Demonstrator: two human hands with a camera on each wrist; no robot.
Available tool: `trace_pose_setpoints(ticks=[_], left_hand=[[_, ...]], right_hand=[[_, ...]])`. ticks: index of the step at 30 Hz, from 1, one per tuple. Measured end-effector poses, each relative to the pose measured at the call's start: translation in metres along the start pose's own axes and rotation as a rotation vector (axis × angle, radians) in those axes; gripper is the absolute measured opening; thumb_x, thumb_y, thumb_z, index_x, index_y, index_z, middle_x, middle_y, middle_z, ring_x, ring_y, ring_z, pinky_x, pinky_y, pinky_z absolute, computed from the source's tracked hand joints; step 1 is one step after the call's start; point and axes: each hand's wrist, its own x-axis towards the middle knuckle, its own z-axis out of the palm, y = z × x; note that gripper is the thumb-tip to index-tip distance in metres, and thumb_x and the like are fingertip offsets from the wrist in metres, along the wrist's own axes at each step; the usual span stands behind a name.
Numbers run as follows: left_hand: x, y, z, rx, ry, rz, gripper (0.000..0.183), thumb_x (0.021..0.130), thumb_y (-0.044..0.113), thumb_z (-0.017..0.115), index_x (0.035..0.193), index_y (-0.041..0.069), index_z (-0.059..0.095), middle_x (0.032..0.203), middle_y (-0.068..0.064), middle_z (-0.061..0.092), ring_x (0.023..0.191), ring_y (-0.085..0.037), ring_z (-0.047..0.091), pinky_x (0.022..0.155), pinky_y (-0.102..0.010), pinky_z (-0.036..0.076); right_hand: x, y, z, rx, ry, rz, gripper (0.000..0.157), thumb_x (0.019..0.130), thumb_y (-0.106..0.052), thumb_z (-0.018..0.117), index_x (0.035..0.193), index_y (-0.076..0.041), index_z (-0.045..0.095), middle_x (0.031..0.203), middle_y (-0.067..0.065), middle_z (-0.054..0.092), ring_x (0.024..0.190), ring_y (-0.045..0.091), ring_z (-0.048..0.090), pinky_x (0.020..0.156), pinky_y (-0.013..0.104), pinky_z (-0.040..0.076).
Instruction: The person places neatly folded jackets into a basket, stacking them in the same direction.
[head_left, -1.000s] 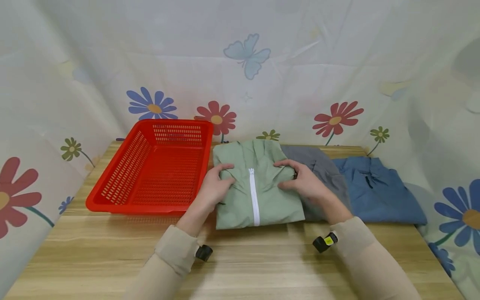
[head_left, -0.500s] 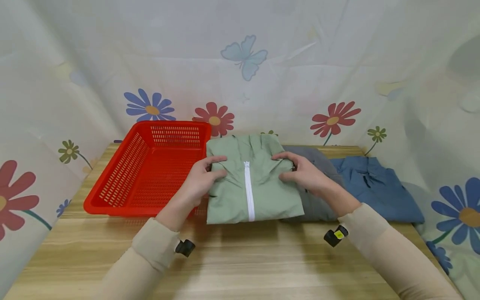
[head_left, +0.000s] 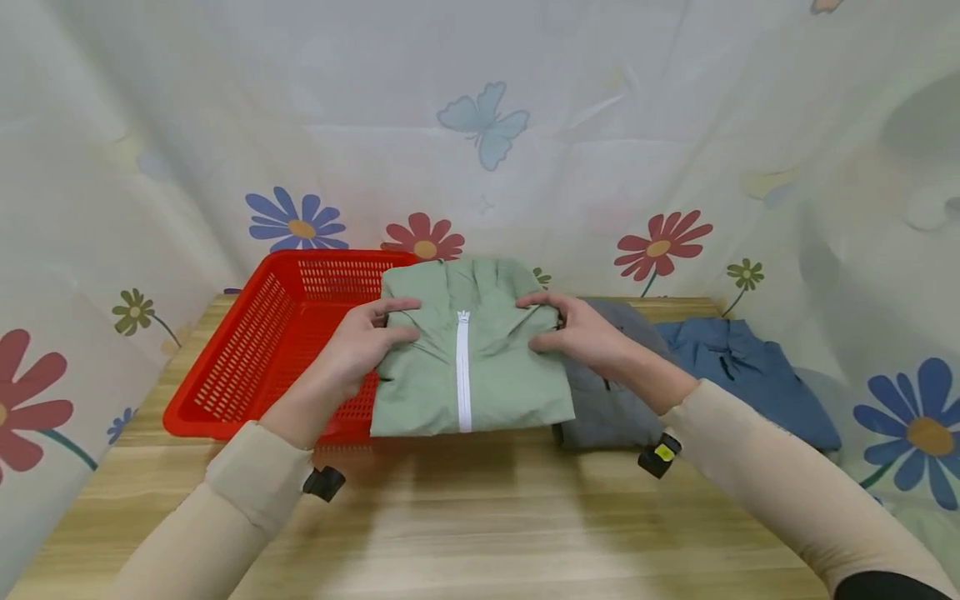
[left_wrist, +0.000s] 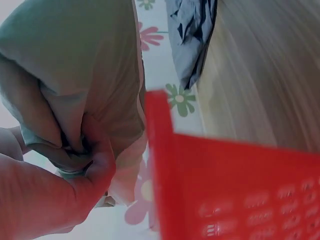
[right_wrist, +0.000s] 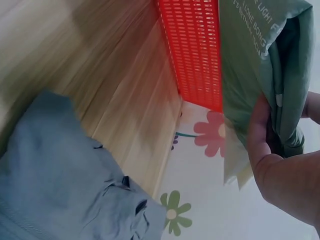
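A folded light green jacket (head_left: 498, 375) with a white zipper is held up above the table by both hands. My left hand (head_left: 360, 337) grips its left edge, thumb and fingers on either side of the cloth. The right hand (head_left: 588, 337) pinches the opposite edge. The jacket's left part overlaps the right side of a red plastic basket (head_left: 217, 392) in the head view. In the left wrist view the basket's rim (left_wrist: 160, 150) stands close beside the hand. The right wrist view shows white printed lettering on the jacket's underside (right_wrist: 245, 65).
Right of the jacket, a folded grey garment (head_left: 611, 408) lies on the wooden table (head_left: 465, 517), partly covered by the right hand. Beyond it lies a folded blue garment (head_left: 757, 375). A white curtain (head_left: 570, 183) printed with flowers hangs behind the table.
Both hands have lifted the green jacket and carried it left, off the grey garment and over the basket's right side. More of the grey garment now shows.
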Motion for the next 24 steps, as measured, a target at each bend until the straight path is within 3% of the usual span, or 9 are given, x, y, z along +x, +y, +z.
trace_pose_setpoints(ticks=[9, 13, 19, 24], left_hand=[[0.000, 0.010, -0.030, -0.019, -0.026, -0.020, 0.055, 0.099, 0.015, 0.067, 0.151, 0.012, 0.052, 0.146, -0.016, 0.045, 0.122, -0.032, 0.055, 0.092, -0.036, 0.056], [0.005, 0.007, -0.047, -0.035, -0.051, -0.035, 0.056, 0.099, 0.016, 0.068, 0.152, 0.013, 0.052, 0.146, -0.015, 0.047, 0.115, -0.029, 0.061, 0.087, -0.033, 0.058], [0.009, 0.001, -0.072, 0.039, -0.079, -0.008, 0.057, 0.099, 0.020, 0.070, 0.153, 0.014, 0.050, 0.144, -0.013, 0.048, 0.110, -0.024, 0.063, 0.086, -0.033, 0.058], [0.009, -0.003, -0.101, 0.052, -0.117, -0.008, 0.060, 0.100, 0.021, 0.070, 0.154, 0.012, 0.047, 0.136, -0.007, 0.056, 0.106, -0.019, 0.066, 0.086, -0.034, 0.058]], right_hand=[[0.017, -0.014, 0.015, 0.113, -0.034, 0.013, 0.059, 0.092, -0.001, 0.070, 0.146, -0.017, 0.052, 0.136, 0.015, 0.054, 0.113, 0.030, 0.060, 0.084, 0.041, 0.056], [0.025, -0.017, 0.023, 0.143, -0.042, 0.007, 0.060, 0.092, 0.002, 0.070, 0.146, -0.015, 0.052, 0.137, 0.016, 0.053, 0.116, 0.031, 0.060, 0.086, 0.043, 0.057], [0.037, -0.022, 0.037, 0.162, -0.042, -0.019, 0.060, 0.091, 0.003, 0.070, 0.145, -0.014, 0.053, 0.136, 0.016, 0.053, 0.119, 0.030, 0.059, 0.090, 0.043, 0.057], [0.053, -0.027, 0.053, 0.225, -0.076, -0.054, 0.059, 0.091, 0.003, 0.071, 0.145, -0.013, 0.053, 0.132, 0.018, 0.054, 0.115, 0.030, 0.060, 0.089, 0.043, 0.057]])
